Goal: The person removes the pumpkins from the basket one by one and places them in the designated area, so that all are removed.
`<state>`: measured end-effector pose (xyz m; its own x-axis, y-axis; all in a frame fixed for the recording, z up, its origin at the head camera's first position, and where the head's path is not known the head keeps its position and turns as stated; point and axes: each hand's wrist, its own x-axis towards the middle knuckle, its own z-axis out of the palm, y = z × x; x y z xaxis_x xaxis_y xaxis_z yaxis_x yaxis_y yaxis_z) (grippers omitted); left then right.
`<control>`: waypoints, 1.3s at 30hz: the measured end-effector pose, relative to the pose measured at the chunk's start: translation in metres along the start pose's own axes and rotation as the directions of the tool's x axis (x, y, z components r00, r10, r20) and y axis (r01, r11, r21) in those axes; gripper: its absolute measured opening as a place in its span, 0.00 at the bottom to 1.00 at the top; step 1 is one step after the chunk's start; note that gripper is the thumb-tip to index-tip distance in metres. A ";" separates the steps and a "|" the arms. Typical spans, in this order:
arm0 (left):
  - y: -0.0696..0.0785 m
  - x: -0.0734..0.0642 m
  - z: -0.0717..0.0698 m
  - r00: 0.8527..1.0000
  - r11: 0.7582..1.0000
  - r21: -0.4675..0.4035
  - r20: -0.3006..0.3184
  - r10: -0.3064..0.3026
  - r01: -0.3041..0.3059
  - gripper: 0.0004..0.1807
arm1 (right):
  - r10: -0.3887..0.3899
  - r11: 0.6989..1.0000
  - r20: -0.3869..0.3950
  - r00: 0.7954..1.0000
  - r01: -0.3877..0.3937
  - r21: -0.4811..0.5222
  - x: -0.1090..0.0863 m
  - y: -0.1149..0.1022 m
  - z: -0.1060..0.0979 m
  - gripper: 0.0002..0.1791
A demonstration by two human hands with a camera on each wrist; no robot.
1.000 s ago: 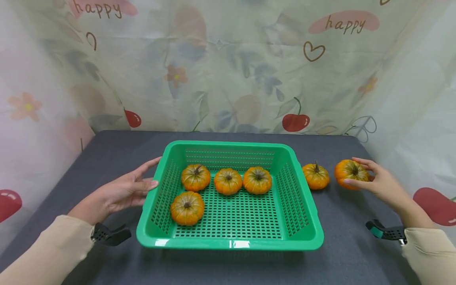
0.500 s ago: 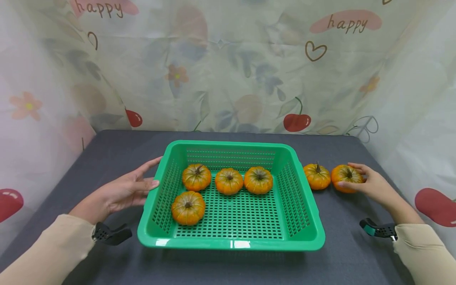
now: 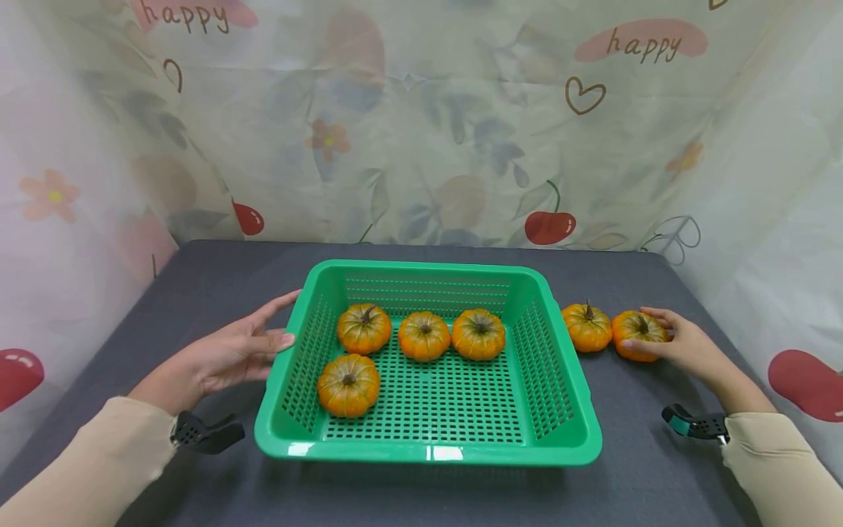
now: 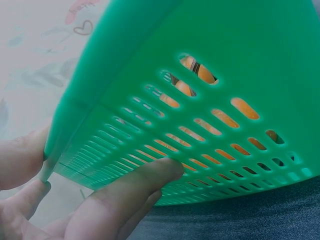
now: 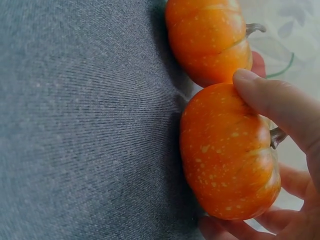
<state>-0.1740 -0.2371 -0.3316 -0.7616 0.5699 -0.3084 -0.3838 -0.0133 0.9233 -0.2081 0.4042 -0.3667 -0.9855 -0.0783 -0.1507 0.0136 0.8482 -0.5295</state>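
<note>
A green plastic basket (image 3: 428, 452) with slotted walls holds several small orange pumpkins. My left hand (image 3: 224, 357) grips its left rim, thumb over the edge and fingers against the outer wall (image 4: 150, 115). To the right of the basket, my right hand (image 3: 688, 344) holds a small ribbed pumpkin (image 5: 227, 155) with thumb on one side and fingers round the other. That pumpkin sits on the dark cloth, right beside another pumpkin (image 3: 586, 329) with an upright stem.
Inside the basket, three pumpkins line the back, one of them this middle pumpkin (image 3: 424, 337), and a fourth pumpkin (image 3: 348, 386) sits front left. A dark grey cloth (image 3: 632, 468) covers the table. A printed curtain (image 3: 408, 146) hangs behind and at both sides.
My right hand has lowered the pumpkin onto the cloth and brought it left, up beside the other pumpkin. My left hand and the basket have stayed in place.
</note>
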 end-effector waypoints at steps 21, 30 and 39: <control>0.000 0.000 0.000 1.000 1.000 -0.006 0.002 0.007 -0.007 0.46 | 0.013 1.000 0.044 0.999 -0.014 0.015 0.001 0.000 -0.001 0.49; 0.001 0.000 0.000 1.000 1.000 0.000 0.014 0.004 -0.004 0.46 | 0.017 1.000 0.061 0.998 -0.018 0.017 0.003 0.002 -0.001 0.50; 0.000 0.001 -0.001 1.000 1.000 0.010 0.013 0.008 -0.008 0.45 | 0.024 0.999 0.069 0.997 -0.026 0.025 0.004 0.000 -0.002 0.50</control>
<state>-0.1750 -0.2377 -0.3320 -0.7580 0.5801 -0.2981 -0.3723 -0.0096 0.9281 -0.2118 0.4050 -0.3659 -0.9709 -0.0940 -0.2203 0.0430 0.8365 -0.5463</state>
